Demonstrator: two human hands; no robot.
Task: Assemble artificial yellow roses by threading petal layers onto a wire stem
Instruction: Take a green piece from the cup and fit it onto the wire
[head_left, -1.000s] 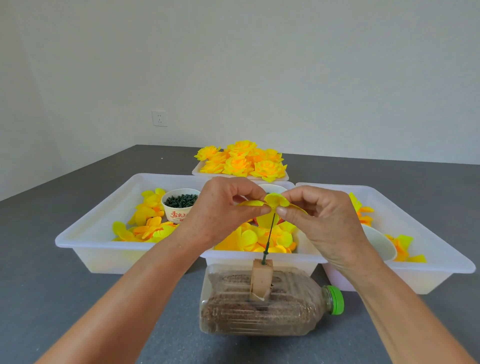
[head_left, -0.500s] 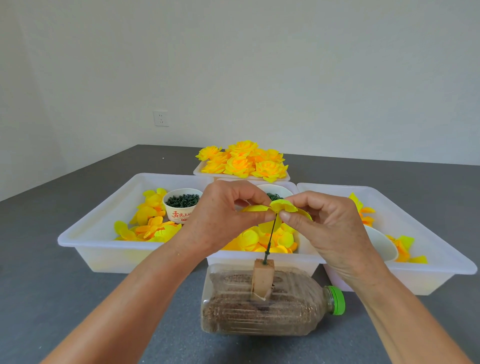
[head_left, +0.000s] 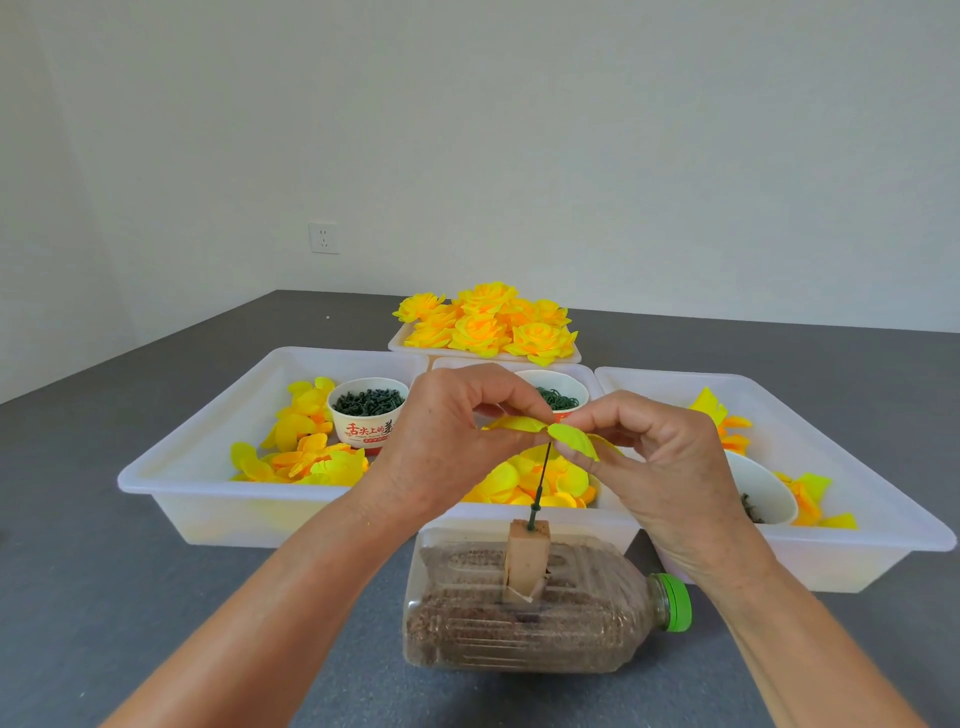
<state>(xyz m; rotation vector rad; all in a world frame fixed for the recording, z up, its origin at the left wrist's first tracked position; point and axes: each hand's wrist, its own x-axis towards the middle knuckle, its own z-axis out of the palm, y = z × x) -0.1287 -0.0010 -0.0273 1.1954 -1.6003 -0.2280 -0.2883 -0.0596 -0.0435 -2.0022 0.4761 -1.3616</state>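
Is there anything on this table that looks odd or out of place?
One thing: the bottle lies on its side, filled with brown grains, and a block pushed into a hole in its wall holds the wire stem upright. It looks like a makeshift stand, not a spill. Nothing else stands out.

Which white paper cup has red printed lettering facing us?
The white paper cup of dark green beads in the left white plastic tray; the other two cups show no such lettering.
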